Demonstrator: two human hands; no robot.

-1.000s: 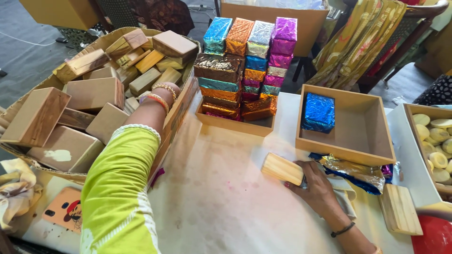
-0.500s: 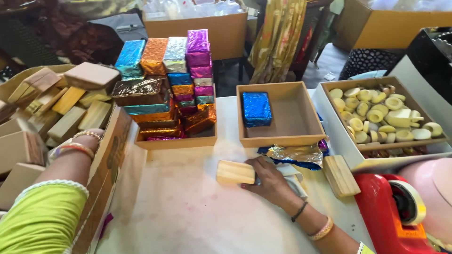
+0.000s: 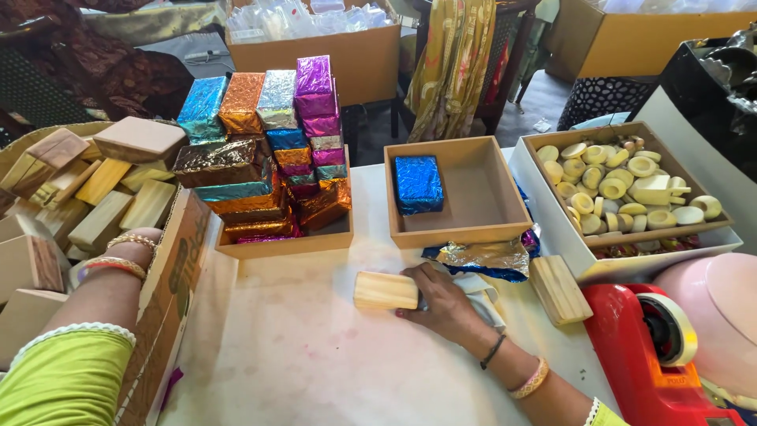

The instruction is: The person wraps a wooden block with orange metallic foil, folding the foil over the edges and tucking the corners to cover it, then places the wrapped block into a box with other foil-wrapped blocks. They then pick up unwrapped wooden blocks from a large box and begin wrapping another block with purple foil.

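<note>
Since the earlier frames the wooden block (image 3: 385,290) has slid a little further from the tray edge toward the middle of the table, with the right hand (image 3: 441,304) staying on it; the left arm has sunk deeper into the carton.

The block lies flat on the white tabletop (image 3: 300,355). The right hand rests palm down just to its right, fingers together and touching the block's end, pressing on a white paper sheet (image 3: 481,296) beneath; it is not closed around the block.

Just beyond that hand lie crumpled silver and blue foil sheets (image 3: 485,256), and past them an open wooden tray (image 3: 489,213) with one blue foil-wrapped block (image 3: 419,183) in its corner. To the hand's right sits a second bare wooden block (image 3: 559,289), then a red tape dispenser (image 3: 646,355).

Beyond the block, left of the tray, another tray carries a stack of foil-wrapped blocks (image 3: 268,150) in many colours.

The left hand (image 3: 130,244) is down inside a cardboard carton (image 3: 169,284) of bare wooden blocks, hidden behind the carton wall, so I cannot tell its grip.
</note>
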